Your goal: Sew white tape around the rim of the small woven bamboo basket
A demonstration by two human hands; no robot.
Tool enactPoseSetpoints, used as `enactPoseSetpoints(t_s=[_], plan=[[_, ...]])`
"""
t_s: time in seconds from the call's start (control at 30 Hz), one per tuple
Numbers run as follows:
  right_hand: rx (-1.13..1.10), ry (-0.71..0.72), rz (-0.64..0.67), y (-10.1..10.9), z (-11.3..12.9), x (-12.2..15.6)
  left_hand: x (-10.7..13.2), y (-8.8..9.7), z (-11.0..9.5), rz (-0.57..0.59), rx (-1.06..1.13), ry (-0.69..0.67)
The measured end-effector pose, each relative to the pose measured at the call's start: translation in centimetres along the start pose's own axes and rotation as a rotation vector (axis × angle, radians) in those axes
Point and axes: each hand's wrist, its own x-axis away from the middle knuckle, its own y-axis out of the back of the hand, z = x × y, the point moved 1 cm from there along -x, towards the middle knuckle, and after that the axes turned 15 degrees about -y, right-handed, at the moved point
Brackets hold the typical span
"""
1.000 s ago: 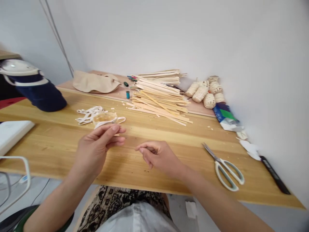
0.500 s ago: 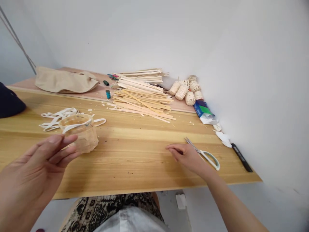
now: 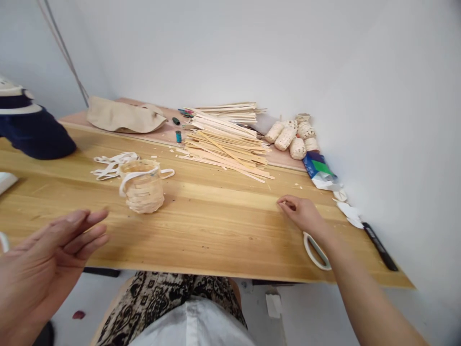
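My left hand [image 3: 72,245] hovers at the table's left front, thumb pressed against the index finger and the other fingers loosely bent. Anything in that pinch is too small to make out. A small woven bamboo basket [image 3: 146,190] stands upright beyond it, apart from the fingers, with a white ribbon [image 3: 135,175] around its upper part. On the right, my right hand [image 3: 300,211] is closed in a pinch over the table; what it holds, if anything, cannot be seen. Scissors [image 3: 317,252] lie beneath that wrist, blades mostly hidden.
Behind lie bamboo strips [image 3: 226,149], thread spools [image 3: 178,136] and a beige cloth item [image 3: 124,115]. Several small woven baskets [image 3: 286,138] are piled at the right wall, near a blue packet [image 3: 320,168] and a black marker [image 3: 380,246]. A dark blue item [image 3: 39,129] stands left.
The view has shifted, showing more of the left side. My right hand has moved farther away and right, over the scissors' blades. My left hand no longer overlaps the basket.
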Motion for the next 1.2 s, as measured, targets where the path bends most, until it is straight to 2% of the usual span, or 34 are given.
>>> enactPoseSetpoints(t_s=[0.07,0.17,0.2,0.3,0.37,0.4,0.47,0.53,0.6,0.63,0.7,0.8,0.9,0.97,1.03,1.13,1.2], plan=[[0.076,0.027,-0.023,0.4,0.6,-1.0,1.1,-0.9,-1.4,-0.043,0.099,0.109],[0.146,0.074,-0.076,1.5,2.4,-2.3,2.1,-2.0,-3.0,-0.020,0.154,0.045],[0.153,0.092,-0.096,1.8,3.3,-2.6,2.3,-2.2,-3.4,-0.029,0.178,-0.027],[0.029,0.225,-0.074,2.6,7.9,-1.7,3.0,-2.9,-3.7,-0.027,0.206,-0.124],[-0.406,0.413,0.111,2.5,12.1,0.4,3.8,-3.4,-3.7,-0.003,0.214,-0.114],[-0.625,0.477,0.202,2.2,14.4,1.8,4.2,-3.7,-3.7,0.024,0.219,-0.101],[-0.922,0.543,0.442,0.9,18.7,4.7,5.2,-4.1,-3.8,0.088,0.229,-0.073],[-1.088,0.518,0.753,-1.1,21.9,6.8,5.8,-4.4,-3.9,0.129,0.245,-0.059],[-1.035,0.479,1.013,-3.0,23.3,7.8,6.0,-4.3,-4.1,0.106,0.273,-0.035],[-0.973,0.466,1.047,-3.8,23.3,7.9,5.9,-4.1,-4.1,0.070,0.287,-0.010],[-0.865,0.433,1.008,-4.6,22.0,7.2,5.5,-3.5,-4.1,-0.025,0.304,0.065],[-0.772,0.378,0.932,-4.3,18.4,5.1,4.7,-2.5,-3.5,-0.150,0.299,0.124],[-0.665,0.291,0.859,-3.4,14.1,2.4,3.8,-1.4,-2.1,-0.171,0.237,0.046],[-0.625,0.230,0.769,-2.8,11.3,0.7,3.0,-0.7,-0.9,-0.142,0.107,-0.062],[-0.606,0.175,0.688,-2.2,8.8,-0.7,2.1,-0.1,0.0,-0.200,-0.059,-0.153],[-0.605,0.116,0.607,-1.6,5.9,-2.1,0.2,0.7,0.7,-0.247,-0.162,-0.167],[-0.616,0.094,0.571,-1.4,4.9,-2.5,-1.2,1.2,0.9,-0.251,-0.255,-0.175]])
